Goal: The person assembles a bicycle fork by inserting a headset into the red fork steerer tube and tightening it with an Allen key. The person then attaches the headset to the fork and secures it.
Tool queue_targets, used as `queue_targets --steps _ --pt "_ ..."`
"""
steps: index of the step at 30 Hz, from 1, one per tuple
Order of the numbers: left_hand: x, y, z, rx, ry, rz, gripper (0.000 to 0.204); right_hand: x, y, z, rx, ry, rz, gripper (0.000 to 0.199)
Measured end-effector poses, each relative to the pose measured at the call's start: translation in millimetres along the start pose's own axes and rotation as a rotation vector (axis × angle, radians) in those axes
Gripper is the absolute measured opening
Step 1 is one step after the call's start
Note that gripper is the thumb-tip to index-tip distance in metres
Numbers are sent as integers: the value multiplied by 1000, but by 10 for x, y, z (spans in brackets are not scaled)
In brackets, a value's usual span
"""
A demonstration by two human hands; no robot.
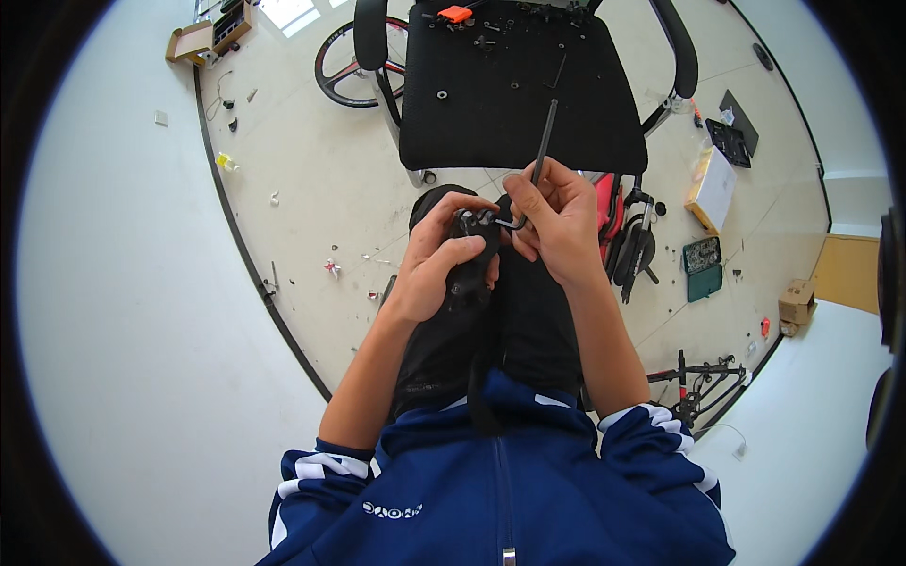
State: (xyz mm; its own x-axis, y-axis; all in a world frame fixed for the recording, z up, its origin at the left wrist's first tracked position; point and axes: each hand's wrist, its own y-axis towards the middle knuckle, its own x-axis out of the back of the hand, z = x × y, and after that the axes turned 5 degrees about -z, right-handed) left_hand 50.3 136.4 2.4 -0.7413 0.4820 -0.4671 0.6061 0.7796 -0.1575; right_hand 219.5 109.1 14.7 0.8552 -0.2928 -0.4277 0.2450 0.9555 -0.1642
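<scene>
My left hand (432, 269) is closed around a black part (467, 279) with a rounded, shiny metal end, held above my lap. What kind of part it is cannot be made out, as my fingers hide much of it. With my right hand (564, 222) I grip an L-shaped hex key (545, 141), its long arm pointing up and away from me. The short bent end reaches the near-top of the black part; whether it sits in a bolt is too small to tell. Both hands are close together, just short of the chair seat (510, 132).
On the black seat lie a second, thinner hex key (557, 72), a washer (442, 94), an orange item (455, 14) and small hardware. A spoked wheel (330, 71) is at the left. To the right are a green tool case (703, 283), a carton (797, 302) and a bike frame (696, 370).
</scene>
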Motion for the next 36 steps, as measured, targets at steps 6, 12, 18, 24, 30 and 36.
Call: queue_targets --steps 6,12,18,24,30,36 --pt "-33 15 39 -3 11 -5 35 32 0 -26 75 -87 19 14" --pt "-29 27 102 54 -6 -14 33 157 78 -122 64 -115 47 16" --pt "-45 20 156 51 18 -68 32 124 82 -215 171 -298 -24 19" --pt "-80 11 234 -35 249 -112 32 78 104 -405 428 -612 -194 22" --pt "-106 64 276 -253 678 -152 33 67 110 -499 282 -545 -174 35" --pt "39 -2 86 -114 573 -342 31 304 66 34 299 -203 -58 37"
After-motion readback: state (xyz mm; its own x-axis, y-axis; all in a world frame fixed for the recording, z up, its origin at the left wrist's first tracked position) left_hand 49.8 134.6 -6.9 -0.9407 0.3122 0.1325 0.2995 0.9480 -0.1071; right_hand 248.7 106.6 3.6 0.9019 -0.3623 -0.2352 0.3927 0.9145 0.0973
